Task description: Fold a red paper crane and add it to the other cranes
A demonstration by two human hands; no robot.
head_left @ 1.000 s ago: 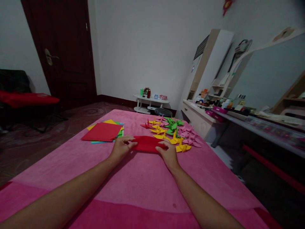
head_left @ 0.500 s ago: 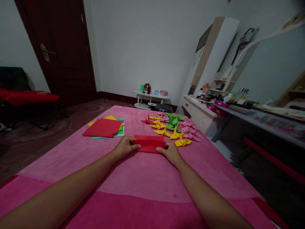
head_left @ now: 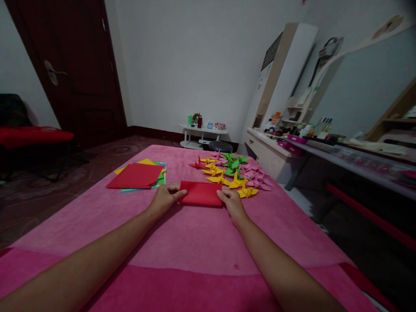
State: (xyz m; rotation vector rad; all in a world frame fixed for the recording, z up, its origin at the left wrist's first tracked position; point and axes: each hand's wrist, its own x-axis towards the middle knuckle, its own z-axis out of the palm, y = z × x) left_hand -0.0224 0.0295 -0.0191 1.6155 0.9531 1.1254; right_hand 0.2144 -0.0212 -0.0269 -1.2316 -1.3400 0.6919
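Note:
A red sheet of paper (head_left: 201, 193), folded into a rectangle, lies on the pink blanket (head_left: 195, 242) in front of me. My left hand (head_left: 164, 199) pinches its left edge, thumb on top. At the right edge my right hand (head_left: 231, 200) grips the paper with curled fingers. Both forearms stretch out over the blanket toward it.
A stack of coloured paper squares (head_left: 136, 176), red on top, lies at the left. Several folded paper cranes (head_left: 232, 173) in red, yellow, green and pink sit behind the red sheet. A dark door (head_left: 65, 73), a small white table (head_left: 203, 134) and a cluttered dresser (head_left: 292, 143) stand beyond.
The near half of the red paper has been brought up over the far half, so the sheet now lies as one flat folded rectangle. Both hands stayed at its ends.

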